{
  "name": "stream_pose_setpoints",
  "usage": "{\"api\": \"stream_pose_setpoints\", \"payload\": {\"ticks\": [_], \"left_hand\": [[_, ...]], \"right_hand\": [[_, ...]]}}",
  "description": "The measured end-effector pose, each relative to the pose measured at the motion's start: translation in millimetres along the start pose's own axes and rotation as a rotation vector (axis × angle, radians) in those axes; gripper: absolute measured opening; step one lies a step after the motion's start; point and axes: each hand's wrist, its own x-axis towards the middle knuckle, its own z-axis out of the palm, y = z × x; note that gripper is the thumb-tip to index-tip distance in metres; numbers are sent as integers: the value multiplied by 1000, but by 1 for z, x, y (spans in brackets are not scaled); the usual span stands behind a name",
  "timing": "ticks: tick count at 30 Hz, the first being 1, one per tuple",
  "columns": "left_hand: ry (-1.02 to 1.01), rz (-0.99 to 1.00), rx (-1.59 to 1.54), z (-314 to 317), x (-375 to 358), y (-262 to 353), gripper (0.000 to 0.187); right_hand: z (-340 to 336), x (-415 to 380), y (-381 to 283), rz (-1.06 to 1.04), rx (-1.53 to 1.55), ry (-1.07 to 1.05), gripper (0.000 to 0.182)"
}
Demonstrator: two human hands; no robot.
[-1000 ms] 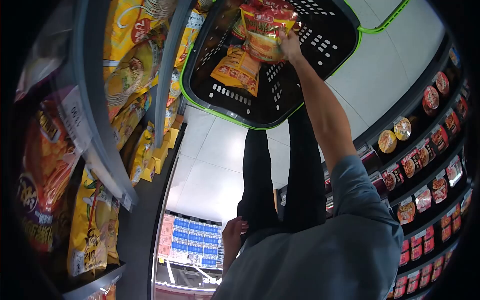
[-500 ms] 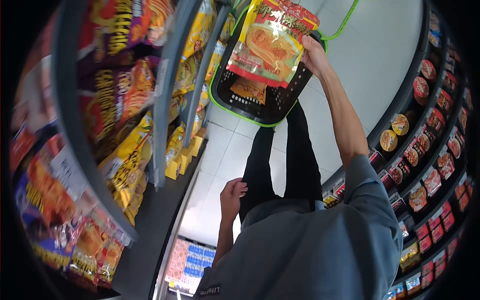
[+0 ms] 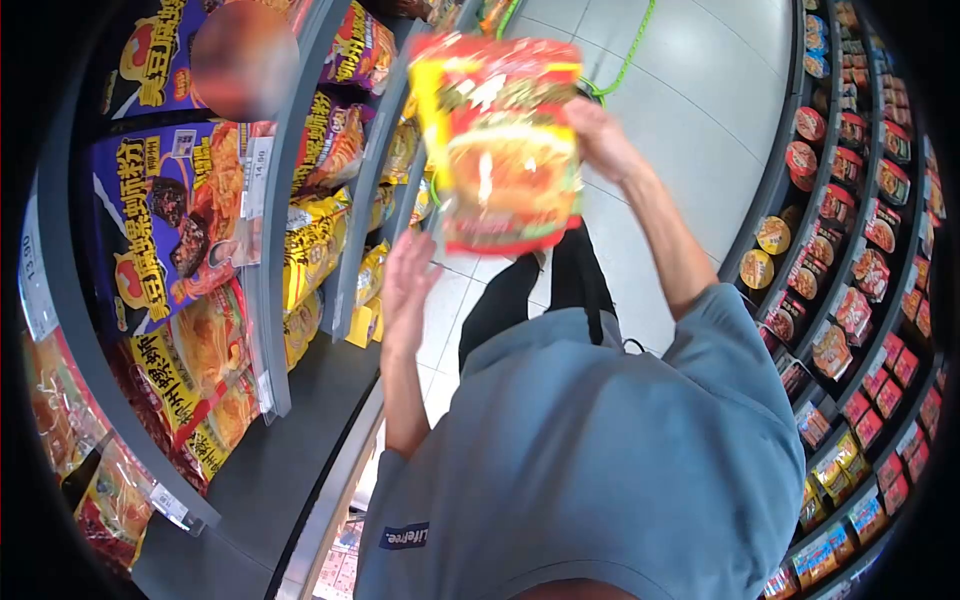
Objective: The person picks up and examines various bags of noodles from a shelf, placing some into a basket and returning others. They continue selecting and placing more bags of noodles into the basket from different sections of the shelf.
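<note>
A red and yellow noodle packet (image 3: pixel 505 150), blurred by motion, is held up at the top centre. My right hand (image 3: pixel 600 135) grips its right edge. Just below the packet's lower left side is my left hand (image 3: pixel 408 275), its fingers raised and apart, holding nothing. Most of the shopping basket is hidden behind the packet; part of its green handle (image 3: pixel 635 55) shows at the upper right.
Shelves (image 3: pixel 265 280) on the left hold purple and yellow noodle bags (image 3: pixel 315 245). Curved shelves on the right carry cup noodles (image 3: pixel 772 235) and small boxes. Pale floor tiles (image 3: pixel 700 150) lie between them.
The packet has moved left and down with my right hand and now covers the basket. My left hand has risen from beside my leg towards the packet, and its fingers have opened.
</note>
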Motion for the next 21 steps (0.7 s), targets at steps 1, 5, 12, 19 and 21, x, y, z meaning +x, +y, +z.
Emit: {"api": "stream_pose_setpoints", "payload": {"ticks": [1,5,12,19,21], "left_hand": [[-55,46,-39,-1,-4,7,83],[71,-110,172,-45,-38,2,84],[277,-300,-279,-135,-136,-68,80],[296,-425,-325,-119,-156,-128,81],[327,-547,-368,-128,-169,-152,80]], "right_hand": [[17,-8,11,18,-26,-50,30],[104,-34,63,168,-293,-249,29],[140,-63,157,397,-186,-335,37],[-48,-25,310,452,-1145,172,13],[-94,1,342,281,-1264,251,16]]}}
